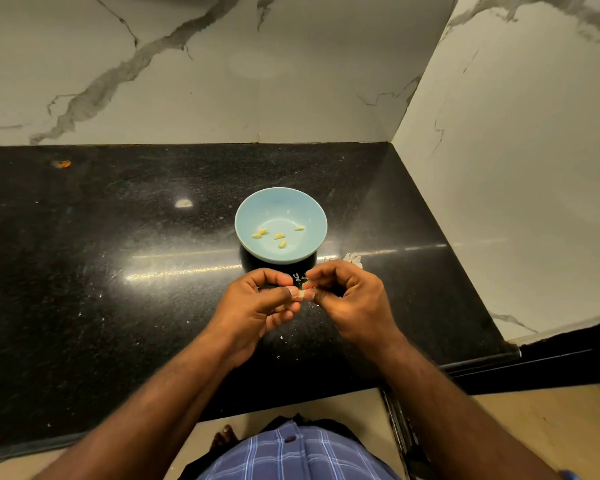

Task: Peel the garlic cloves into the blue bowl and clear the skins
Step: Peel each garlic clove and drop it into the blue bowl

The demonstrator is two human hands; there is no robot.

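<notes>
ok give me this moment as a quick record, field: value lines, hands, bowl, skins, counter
left hand: left hand pinches the garlic clove at its fingertips
right hand: right hand pinches the same clove from the other side
blue bowl: blue bowl stands on the counter beyond the hands, holding about five peeled cloves
skins: pile of skins beside the bowl on the right; small flecks scattered near the hands
counter: black counter, marble wall behind
task state: peeling under way, skins not yet cleared
</notes>
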